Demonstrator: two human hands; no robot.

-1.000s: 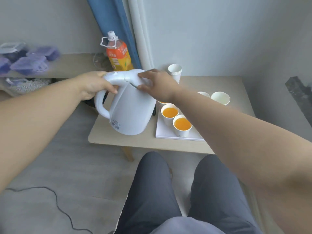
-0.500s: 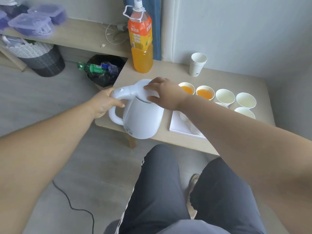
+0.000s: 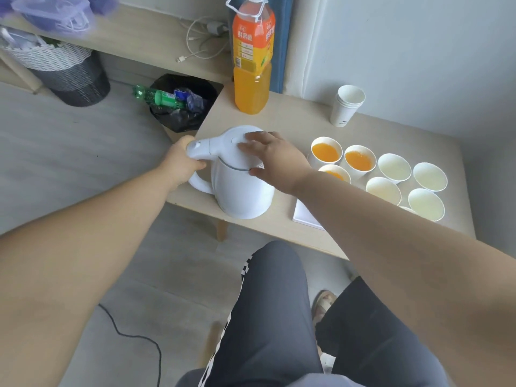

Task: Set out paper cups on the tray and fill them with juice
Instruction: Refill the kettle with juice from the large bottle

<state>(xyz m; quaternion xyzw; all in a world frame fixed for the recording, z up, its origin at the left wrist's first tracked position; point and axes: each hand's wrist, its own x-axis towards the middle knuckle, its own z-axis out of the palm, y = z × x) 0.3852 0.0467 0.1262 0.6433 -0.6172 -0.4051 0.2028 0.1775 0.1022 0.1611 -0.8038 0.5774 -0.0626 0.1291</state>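
Note:
A white kettle (image 3: 243,191) stands on the low wooden table (image 3: 293,124) near its front left edge. My left hand (image 3: 181,160) grips the kettle's handle. My right hand (image 3: 275,156) rests flat on the kettle's lid, fingers spread. To the right, a white tray (image 3: 305,217) carries several paper cups; three of them (image 3: 326,152) hold orange juice, the others (image 3: 393,167) are empty. My right forearm hides part of the tray. A large orange juice bottle (image 3: 252,57) stands capped at the table's back left. A stack of spare paper cups (image 3: 346,106) stands behind the tray.
A black-lined bin (image 3: 183,103) with bottles sits on the floor left of the table. A dark basket (image 3: 69,71) stands under a shelf at the far left. My legs (image 3: 268,317) are below the table's front edge. A black cable (image 3: 134,339) trails on the floor.
The kettle came down from the air onto the table and now stands upright. The view tilted down and shifted, bringing more empty cups into sight. Both hands stayed on the kettle.

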